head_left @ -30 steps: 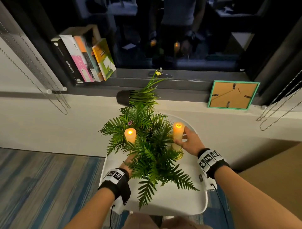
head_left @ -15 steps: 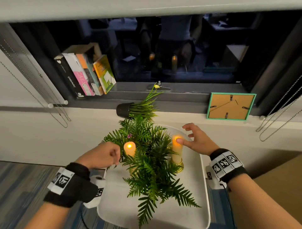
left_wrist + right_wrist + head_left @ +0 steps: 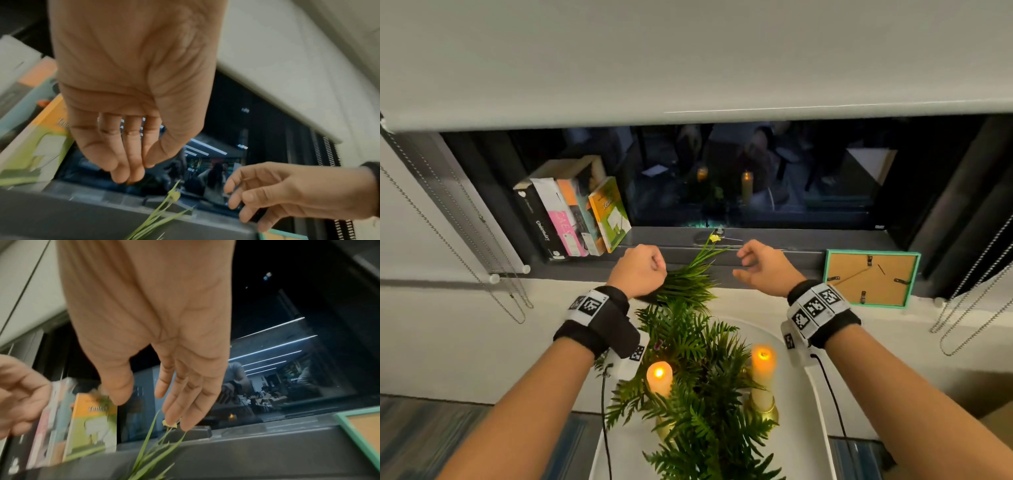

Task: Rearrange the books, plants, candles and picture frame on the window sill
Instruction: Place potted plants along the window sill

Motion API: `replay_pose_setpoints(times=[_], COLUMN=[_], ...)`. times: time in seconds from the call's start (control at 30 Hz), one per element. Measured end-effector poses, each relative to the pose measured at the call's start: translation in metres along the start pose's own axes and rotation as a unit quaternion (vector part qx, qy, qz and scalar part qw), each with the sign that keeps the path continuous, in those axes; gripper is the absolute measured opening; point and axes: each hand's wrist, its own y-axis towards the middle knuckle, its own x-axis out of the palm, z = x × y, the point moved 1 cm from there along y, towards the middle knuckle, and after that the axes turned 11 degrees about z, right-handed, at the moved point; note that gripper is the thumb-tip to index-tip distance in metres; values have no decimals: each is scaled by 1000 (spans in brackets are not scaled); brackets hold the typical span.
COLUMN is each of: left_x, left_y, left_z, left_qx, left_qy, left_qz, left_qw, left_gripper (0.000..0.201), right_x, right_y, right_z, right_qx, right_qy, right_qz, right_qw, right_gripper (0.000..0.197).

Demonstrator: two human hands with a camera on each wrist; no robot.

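Note:
A small grassy plant [image 3: 688,279] with a yellow flower [image 3: 715,237] lies tipped on its side on the dark window sill [image 3: 774,255]; my left wrist hides its pot. My left hand [image 3: 642,272] hovers over the plant's left side, fingers loosely curled and holding nothing [image 3: 131,170]. To the right of the leaves my right hand [image 3: 751,265] hangs relaxed and empty [image 3: 174,402]. Several books [image 3: 575,219] lean at the sill's left. The green picture frame [image 3: 871,278] stands back-out at the right. Below, a fern [image 3: 698,383] and two lit candles [image 3: 659,377] [image 3: 763,368] stand on a white tray table [image 3: 804,428].
A lowered roller blind [image 3: 688,61] covers the top of the window. Bead chains [image 3: 493,274] hang at the left and more chains [image 3: 969,291] at the right. The sill between the books and the frame holds only the tipped plant and a window latch [image 3: 719,236].
Both hands let go of the candles on the tray and rose to the sill, one on each side of the tipped plant. The view tilted upward.

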Motion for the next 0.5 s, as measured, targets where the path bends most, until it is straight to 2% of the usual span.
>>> replay_pose_setpoints(times=[0.1, 0.13, 0.23, 0.3, 0.4, 0.5], left_x=[12, 17, 32, 41, 52, 61], left_y=[24, 30, 48, 57, 64, 69], left_z=[-13, -19, -33, -38, -48, -58], left_qx=[-28, -29, -5, 20, 40, 62], left_qy=[54, 86, 175, 203, 232, 247], left_qz=[-34, -59, -133, -164, -208, -206], left_qw=[998, 994, 975, 965, 949, 945], left_gripper=[8, 12, 43, 50, 50, 44], right_x=[20, 27, 43, 51, 57, 60], right_y=[20, 25, 36, 42, 47, 46], right_z=[-3, -4, -9, -9, -4, 3], right_qx=[10, 9, 2, -1, 7, 20], right_qy=[-30, -42, -59, -63, -58, -56], right_qz=[-38, -51, -82, -89, -96, -106], right_qw=[999, 998, 995, 994, 994, 993], right_gripper=[28, 28, 26, 20, 17, 12])
